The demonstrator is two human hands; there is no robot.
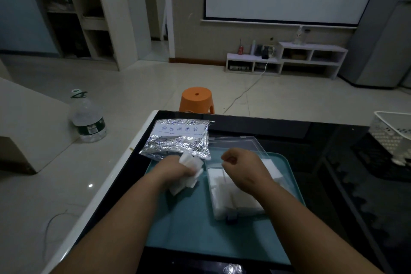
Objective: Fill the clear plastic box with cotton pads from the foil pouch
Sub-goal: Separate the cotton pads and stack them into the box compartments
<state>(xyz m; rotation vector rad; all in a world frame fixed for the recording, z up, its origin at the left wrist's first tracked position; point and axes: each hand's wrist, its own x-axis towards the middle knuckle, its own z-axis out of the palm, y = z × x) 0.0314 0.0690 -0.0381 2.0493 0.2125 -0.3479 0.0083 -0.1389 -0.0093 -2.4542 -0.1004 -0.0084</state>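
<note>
A crinkled silver foil pouch lies at the far left corner of a teal tray. My left hand grips a bunch of white cotton pads just in front of the pouch's mouth. The clear plastic box lies on the tray to the right, its lid open toward the far side, with white pads packed inside. My right hand hovers over the box's far part, fingers curled; whether it pinches a pad is not clear.
The tray rests on a dark glass table with a white left edge. A white perforated basket stands at the far right. On the floor are an orange stool beyond the table and a large water bottle to the left.
</note>
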